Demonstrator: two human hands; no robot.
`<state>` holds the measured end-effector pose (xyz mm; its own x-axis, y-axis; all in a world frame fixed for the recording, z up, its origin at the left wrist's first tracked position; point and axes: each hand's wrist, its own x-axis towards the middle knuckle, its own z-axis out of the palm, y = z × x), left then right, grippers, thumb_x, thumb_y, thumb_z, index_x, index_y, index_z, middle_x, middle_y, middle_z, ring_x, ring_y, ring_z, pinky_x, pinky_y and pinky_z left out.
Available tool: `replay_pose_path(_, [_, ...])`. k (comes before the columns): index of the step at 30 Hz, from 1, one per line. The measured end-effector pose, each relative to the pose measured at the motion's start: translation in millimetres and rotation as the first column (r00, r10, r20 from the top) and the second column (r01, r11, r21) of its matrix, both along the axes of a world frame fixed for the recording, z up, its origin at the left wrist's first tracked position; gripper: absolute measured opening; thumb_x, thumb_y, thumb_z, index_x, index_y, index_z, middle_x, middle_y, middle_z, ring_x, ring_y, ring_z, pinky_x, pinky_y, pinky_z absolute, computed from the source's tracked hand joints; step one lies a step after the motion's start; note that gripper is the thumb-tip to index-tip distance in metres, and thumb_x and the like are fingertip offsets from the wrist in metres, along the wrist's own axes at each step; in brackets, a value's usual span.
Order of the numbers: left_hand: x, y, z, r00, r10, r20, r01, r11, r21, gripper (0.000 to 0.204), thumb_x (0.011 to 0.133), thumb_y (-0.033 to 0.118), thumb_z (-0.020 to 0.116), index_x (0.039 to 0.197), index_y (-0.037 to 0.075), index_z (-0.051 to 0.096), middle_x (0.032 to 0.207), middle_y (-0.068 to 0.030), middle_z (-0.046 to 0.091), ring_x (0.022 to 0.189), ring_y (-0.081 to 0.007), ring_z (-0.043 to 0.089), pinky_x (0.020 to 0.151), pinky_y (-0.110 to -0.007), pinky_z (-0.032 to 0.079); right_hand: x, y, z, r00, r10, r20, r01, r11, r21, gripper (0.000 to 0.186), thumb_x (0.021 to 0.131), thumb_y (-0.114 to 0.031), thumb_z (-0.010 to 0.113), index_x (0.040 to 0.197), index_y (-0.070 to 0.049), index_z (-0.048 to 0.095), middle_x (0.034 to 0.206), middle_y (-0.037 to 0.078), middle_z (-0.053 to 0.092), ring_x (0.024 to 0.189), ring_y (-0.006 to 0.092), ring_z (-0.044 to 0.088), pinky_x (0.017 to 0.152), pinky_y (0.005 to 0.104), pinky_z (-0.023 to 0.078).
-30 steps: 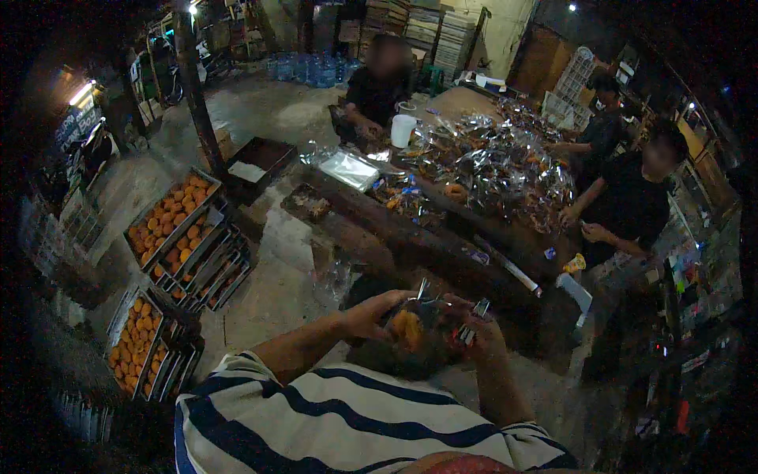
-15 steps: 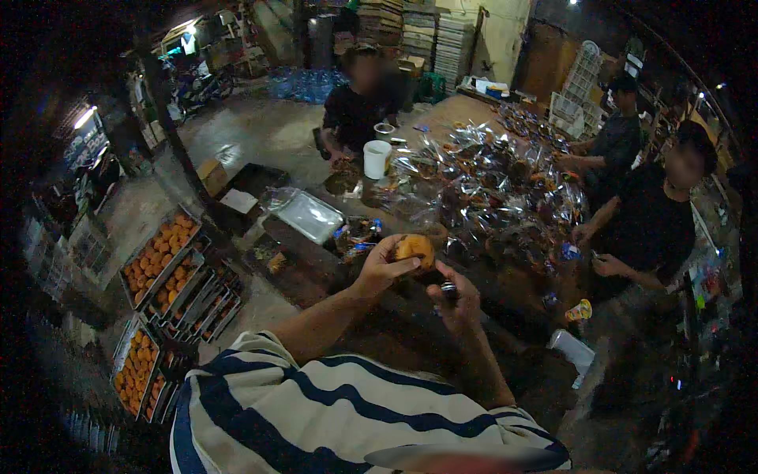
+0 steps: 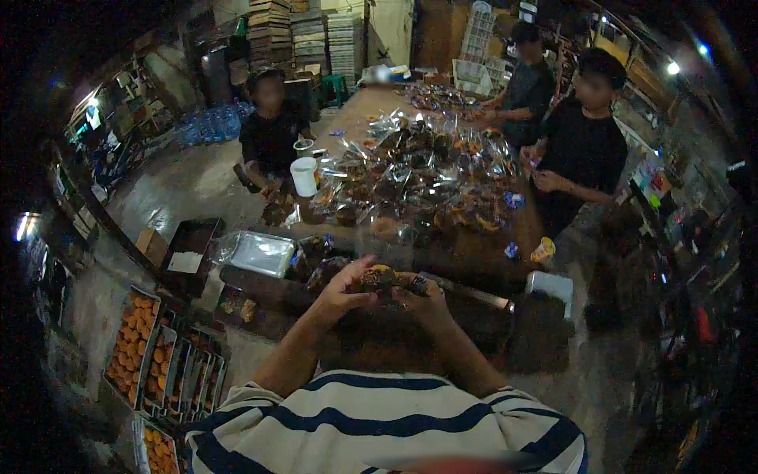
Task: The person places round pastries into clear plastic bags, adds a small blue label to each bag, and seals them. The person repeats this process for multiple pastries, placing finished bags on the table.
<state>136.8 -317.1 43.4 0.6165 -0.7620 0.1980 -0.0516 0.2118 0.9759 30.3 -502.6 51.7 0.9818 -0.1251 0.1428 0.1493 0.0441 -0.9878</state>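
Observation:
My left hand point(image 3: 347, 294) is closed round a round brown bun point(image 3: 382, 276) with a dark, grainy topping and some yellow showing. My right hand point(image 3: 424, 302) is at the bun's other side, its thumb close to the edge. Its fingers are closed on a small dark, shiny thing point(image 3: 421, 281), whose kind is too dim to make out. A long, narrow pale strip point(image 3: 474, 293) runs rightward from beside that hand; whether it is held I cannot tell. Beyond my hands, many clear-wrapped buns point(image 3: 426, 162) lie heaped on the table point(image 3: 363, 104).
A clear-wrapped tray point(image 3: 264, 253) lies left of my hands. A white tub point(image 3: 303, 175) stands further off. Trays of orange-brown buns point(image 3: 136, 340) are stacked at lower left. A yellow cup point(image 3: 543, 250) and a pale container point(image 3: 550, 291) are at right. Three people work round the table.
The view has swung right. The bun now shows its dark topping instead of its plain orange-brown side. My right hand has come up against it.

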Motion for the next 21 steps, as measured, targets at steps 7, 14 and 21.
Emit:
replay_pose_path(7, [-29, 46, 12, 0.991, 0.027, 0.133, -0.021, 0.999, -0.04, 0.046, 0.08, 0.005, 0.065, 0.123, -0.001, 0.051, 0.114, -0.0062, 0.06, 0.104, -0.0163, 0.056, 0.093, -0.031, 0.043, -22, 55, -8, 0.963, -0.253, 0.094, 0.256, 0.966, -0.024, 0.015, 0.087, -0.015, 0.064, 0.097, -0.004, 0.064, 0.078, -0.003, 0.06, 0.072, 0.0044, 0.052, 0.061, 0.0217, 0.042])
replay_pose_path(14, [-60, 80, 36, 0.998, 0.06, -0.03, -0.062, 0.995, -0.079, 0.041, 0.081, -0.001, 0.061, 0.121, 0.0, 0.053, 0.112, -0.0071, 0.06, 0.101, -0.0152, 0.057, 0.088, -0.029, 0.045, -32, 97, -14, 0.922, -0.312, 0.23, 0.306, 0.95, 0.062, 0.011, 0.089, -0.014, 0.061, 0.095, -0.005, 0.062, 0.079, -0.002, 0.061, 0.07, 0.0057, 0.053, 0.062, 0.0218, 0.043])
replay_pose_path(21, [-59, 70, 28, 0.926, 0.153, -0.345, -0.227, 0.956, -0.186, 0.025, 0.087, 0.006, 0.056, 0.111, 0.002, 0.059, 0.104, -0.0048, 0.062, 0.097, -0.015, 0.057, 0.085, -0.029, 0.046, -24, 91, -5, 0.915, -0.329, 0.234, 0.349, 0.936, -0.046, 0.014, 0.091, -0.017, 0.059, 0.091, -0.003, 0.061, 0.073, -0.002, 0.059, 0.066, 0.0048, 0.051, 0.06, 0.0222, 0.042])
